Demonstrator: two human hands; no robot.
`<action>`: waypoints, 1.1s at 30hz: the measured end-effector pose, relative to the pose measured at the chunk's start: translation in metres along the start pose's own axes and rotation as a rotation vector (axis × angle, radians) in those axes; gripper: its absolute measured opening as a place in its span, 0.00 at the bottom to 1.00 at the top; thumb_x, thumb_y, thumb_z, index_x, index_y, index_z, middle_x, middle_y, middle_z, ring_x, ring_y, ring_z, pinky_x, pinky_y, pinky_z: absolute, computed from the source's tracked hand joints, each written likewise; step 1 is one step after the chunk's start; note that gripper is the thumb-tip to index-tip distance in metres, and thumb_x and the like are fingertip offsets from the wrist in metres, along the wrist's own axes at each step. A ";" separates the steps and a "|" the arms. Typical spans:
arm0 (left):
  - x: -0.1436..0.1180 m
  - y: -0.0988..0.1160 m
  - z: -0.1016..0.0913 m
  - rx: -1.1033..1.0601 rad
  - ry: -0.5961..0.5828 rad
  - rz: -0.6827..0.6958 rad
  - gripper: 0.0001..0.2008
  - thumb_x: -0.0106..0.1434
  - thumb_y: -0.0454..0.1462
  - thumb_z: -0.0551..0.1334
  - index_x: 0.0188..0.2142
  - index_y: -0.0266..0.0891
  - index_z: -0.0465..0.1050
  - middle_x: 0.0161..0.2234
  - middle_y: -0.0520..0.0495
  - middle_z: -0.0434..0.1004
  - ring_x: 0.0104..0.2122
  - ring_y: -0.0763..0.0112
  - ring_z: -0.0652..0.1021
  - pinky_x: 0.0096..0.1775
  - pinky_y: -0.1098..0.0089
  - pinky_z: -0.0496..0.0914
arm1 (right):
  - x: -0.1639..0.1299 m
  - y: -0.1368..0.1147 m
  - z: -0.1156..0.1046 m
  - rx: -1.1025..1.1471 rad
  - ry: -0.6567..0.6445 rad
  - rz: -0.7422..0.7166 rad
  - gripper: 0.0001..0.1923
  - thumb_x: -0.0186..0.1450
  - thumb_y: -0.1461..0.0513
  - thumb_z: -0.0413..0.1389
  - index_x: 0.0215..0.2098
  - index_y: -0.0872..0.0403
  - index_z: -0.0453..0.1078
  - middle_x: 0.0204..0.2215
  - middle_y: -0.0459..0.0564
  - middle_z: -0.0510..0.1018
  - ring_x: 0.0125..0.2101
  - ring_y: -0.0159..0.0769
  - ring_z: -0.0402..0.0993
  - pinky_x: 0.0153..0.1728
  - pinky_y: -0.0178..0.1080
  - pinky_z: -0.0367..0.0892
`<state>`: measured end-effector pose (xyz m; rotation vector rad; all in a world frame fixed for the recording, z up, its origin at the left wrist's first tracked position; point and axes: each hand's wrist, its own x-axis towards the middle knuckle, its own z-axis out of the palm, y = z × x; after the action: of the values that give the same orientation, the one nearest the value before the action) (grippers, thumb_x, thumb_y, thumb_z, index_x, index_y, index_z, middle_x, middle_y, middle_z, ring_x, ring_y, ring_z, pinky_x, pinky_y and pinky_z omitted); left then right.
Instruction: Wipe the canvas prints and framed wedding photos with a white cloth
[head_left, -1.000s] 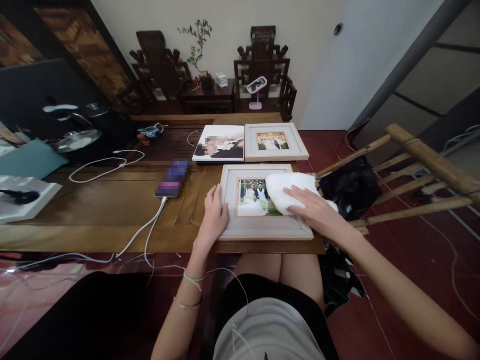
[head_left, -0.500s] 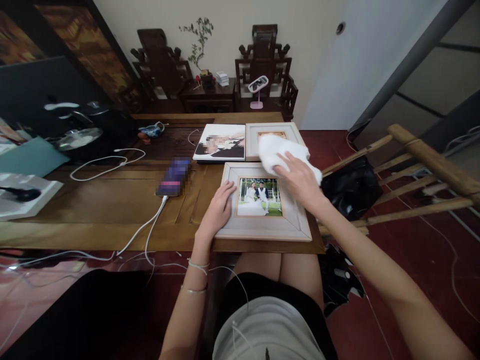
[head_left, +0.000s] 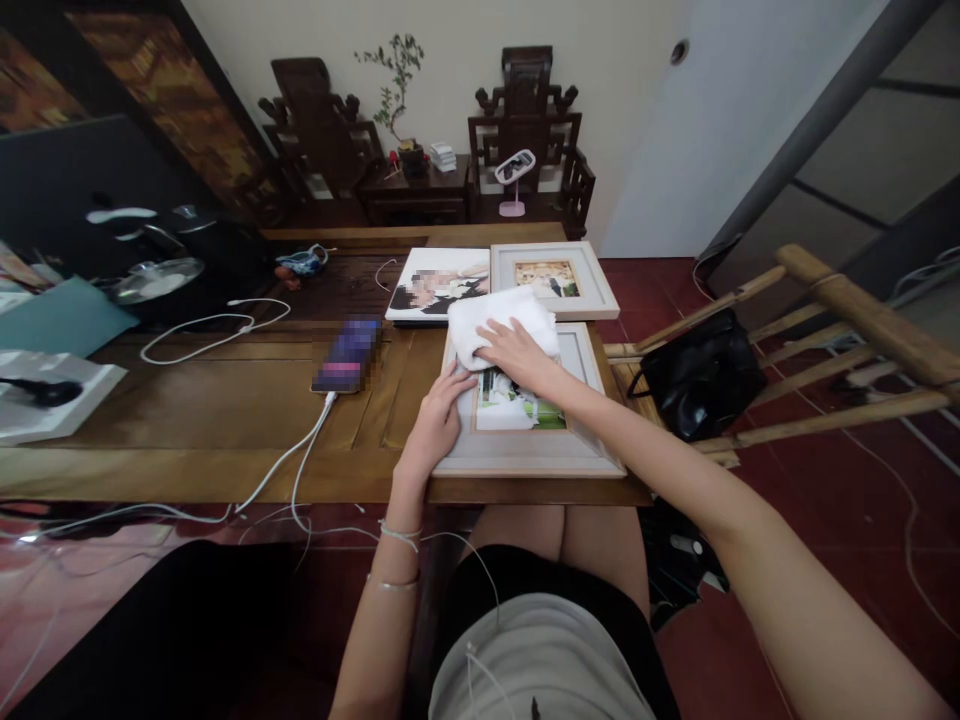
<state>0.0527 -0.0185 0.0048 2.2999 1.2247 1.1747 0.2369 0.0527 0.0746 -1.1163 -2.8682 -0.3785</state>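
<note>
While left hand (head_left: 435, 425) steadies frame (head_left: 525, 455), cloth (head_left: 487, 318) lies under right hand (head_left: 517, 352).

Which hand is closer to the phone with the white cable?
Left. The left hand rests on the pale picture frame's left edge, nearer the phone; the right hand presses the white cloth farther right.

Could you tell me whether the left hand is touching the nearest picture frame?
Touching. The head view shows the left hand lying flat on the left border of the nearest picture frame, while the right hand presses a white cloth on its top.
</note>
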 end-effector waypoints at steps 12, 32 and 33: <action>-0.002 0.003 0.003 -0.009 0.051 -0.060 0.23 0.63 0.23 0.48 0.52 0.37 0.70 0.55 0.40 0.73 0.62 0.61 0.64 0.62 0.49 0.61 | -0.113 0.052 -0.023 -0.087 -0.128 0.125 0.23 0.58 0.78 0.46 0.44 0.57 0.73 0.46 0.61 0.75 0.49 0.48 0.69 0.47 0.48 0.58; 0.002 -0.003 -0.001 0.001 0.014 -0.083 0.22 0.64 0.25 0.48 0.52 0.39 0.71 0.58 0.41 0.69 0.63 0.62 0.64 0.62 0.49 0.59 | -0.093 0.057 -0.006 -0.001 -0.061 0.193 0.26 0.54 0.78 0.46 0.49 0.60 0.70 0.54 0.66 0.71 0.58 0.50 0.63 0.58 0.52 0.54; 0.001 -0.003 0.000 0.007 0.017 -0.097 0.22 0.64 0.25 0.48 0.53 0.38 0.70 0.59 0.41 0.68 0.63 0.62 0.63 0.63 0.50 0.59 | -0.095 0.053 -0.007 -0.002 -0.066 0.178 0.26 0.54 0.78 0.46 0.48 0.60 0.71 0.53 0.65 0.71 0.58 0.49 0.63 0.58 0.53 0.53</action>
<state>0.0512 -0.0156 0.0036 2.2132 1.3326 1.1595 0.3429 0.0261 0.0803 -1.3969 -2.7925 -0.3419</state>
